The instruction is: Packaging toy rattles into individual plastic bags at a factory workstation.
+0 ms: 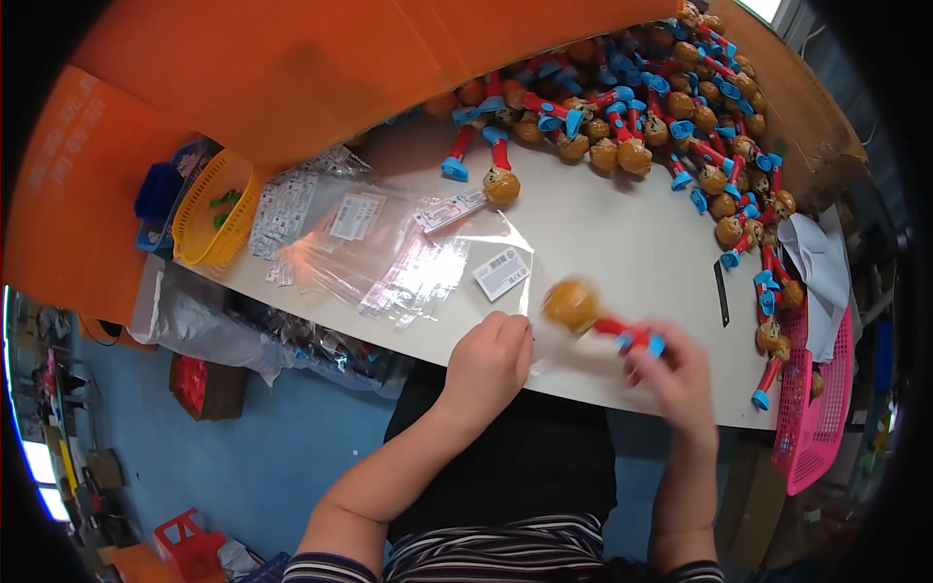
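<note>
A white card (502, 276) lay on the tabletop (593, 219). Just to the card's right and nearer the person was a toy (571, 305) with a round brown head, a red body and a blue end, blurred. The right hand (673, 374) had its fingers bent around the blue end, holding the toy with its head toward the left. The left hand (494, 361) was just on the near side of the card, its fingers curled in; whether they gripped the clear film beside them could not be told.

Left of the card, clear bags (389, 255) were spread out, and well beyond them stood a yellow basket (196, 245). Behind the card, a loose toy (501, 183) touched a printed strip (449, 212). A pile of similar toys (632, 155) stretched from behind the card to its right, with a black strip (721, 294) near them. Farthest right of the card was a pink basket (819, 437).
</note>
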The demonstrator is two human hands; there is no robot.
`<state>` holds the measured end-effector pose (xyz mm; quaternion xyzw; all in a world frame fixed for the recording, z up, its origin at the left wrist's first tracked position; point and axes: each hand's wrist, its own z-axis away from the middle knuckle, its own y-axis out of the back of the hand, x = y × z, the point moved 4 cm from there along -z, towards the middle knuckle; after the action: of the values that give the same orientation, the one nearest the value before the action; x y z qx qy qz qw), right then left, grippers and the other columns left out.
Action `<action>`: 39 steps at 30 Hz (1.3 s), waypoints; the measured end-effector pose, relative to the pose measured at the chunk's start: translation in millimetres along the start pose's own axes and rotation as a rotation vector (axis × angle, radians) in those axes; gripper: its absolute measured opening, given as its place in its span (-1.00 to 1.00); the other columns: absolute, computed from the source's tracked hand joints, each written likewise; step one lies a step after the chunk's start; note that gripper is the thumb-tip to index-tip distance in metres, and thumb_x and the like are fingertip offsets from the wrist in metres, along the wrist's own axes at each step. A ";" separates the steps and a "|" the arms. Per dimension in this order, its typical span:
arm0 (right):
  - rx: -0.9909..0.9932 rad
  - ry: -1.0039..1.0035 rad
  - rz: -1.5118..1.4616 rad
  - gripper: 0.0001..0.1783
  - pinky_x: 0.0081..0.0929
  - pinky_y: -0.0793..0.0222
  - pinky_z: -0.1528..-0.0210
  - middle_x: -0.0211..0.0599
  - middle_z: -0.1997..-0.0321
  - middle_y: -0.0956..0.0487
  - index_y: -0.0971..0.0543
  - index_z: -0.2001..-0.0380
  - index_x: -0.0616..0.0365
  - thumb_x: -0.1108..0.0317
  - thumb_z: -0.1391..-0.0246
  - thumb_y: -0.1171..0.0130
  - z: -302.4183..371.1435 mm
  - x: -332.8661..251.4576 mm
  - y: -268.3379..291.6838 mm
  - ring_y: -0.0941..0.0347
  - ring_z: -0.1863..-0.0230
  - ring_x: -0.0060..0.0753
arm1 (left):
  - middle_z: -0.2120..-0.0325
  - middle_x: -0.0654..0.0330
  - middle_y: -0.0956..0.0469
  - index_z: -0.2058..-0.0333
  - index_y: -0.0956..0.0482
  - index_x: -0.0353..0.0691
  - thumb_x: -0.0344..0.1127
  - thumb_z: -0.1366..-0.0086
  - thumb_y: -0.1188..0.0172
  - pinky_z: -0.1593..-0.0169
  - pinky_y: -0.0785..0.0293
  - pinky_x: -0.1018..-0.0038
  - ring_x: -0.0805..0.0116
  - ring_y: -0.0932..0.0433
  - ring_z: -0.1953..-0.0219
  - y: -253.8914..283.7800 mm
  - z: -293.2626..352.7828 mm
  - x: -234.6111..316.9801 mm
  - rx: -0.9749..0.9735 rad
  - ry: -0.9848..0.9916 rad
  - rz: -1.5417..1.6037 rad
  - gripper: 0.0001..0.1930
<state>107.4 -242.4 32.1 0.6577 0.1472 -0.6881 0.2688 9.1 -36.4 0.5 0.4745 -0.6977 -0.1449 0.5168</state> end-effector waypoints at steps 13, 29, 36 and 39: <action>0.329 0.342 0.353 -0.63 -0.45 -0.46 0.36 -0.10 0.30 -0.59 -0.60 0.17 0.27 0.63 0.15 -0.35 38.0 22.2 -33.2 -0.53 0.38 -0.14 | 0.43 0.04 -0.53 0.27 -0.45 -0.30 -0.50 -0.20 -0.15 0.32 -0.50 0.27 0.02 -0.55 0.41 2.4 -9.1 9.1 -0.033 0.031 0.179 -0.88; 0.246 0.584 0.459 -0.65 -0.47 -0.47 0.40 -0.12 0.31 -0.59 -0.58 0.11 0.29 0.57 0.03 -0.33 30.8 20.6 -74.2 -0.56 0.38 -0.24 | 0.43 0.05 -0.50 0.30 -0.49 -0.29 -0.50 -0.17 -0.19 0.32 -0.47 0.28 0.04 -0.54 0.38 6.9 -5.1 34.8 -0.044 -0.054 0.252 -0.89; 0.033 0.218 0.152 -0.66 -0.58 -0.47 0.31 -0.17 0.10 -0.49 -0.50 0.04 0.31 0.61 -0.08 -0.19 24.6 16.9 -61.4 -0.52 0.33 -0.38 | 0.46 0.08 -0.48 0.28 -0.49 -0.27 -0.48 -0.18 -0.20 0.35 -0.46 0.31 0.06 -0.53 0.40 10.9 10.3 29.9 -0.052 -0.061 0.167 -0.87; -0.072 0.353 0.318 -0.65 -0.62 -0.43 0.34 -0.24 0.18 -0.47 -0.52 0.05 0.28 0.64 -0.05 -0.20 22.6 27.0 -52.1 -0.47 0.37 -0.50 | 0.45 0.08 -0.49 0.28 -0.49 -0.27 -0.49 -0.17 -0.21 0.34 -0.47 0.30 0.06 -0.53 0.40 14.2 13.6 29.3 -0.046 -0.019 0.194 -0.87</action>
<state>59.6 -217.4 -0.3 0.7728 0.1109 -0.5059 0.3669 -10.3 -57.0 21.7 0.3914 -0.7417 -0.1147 0.5325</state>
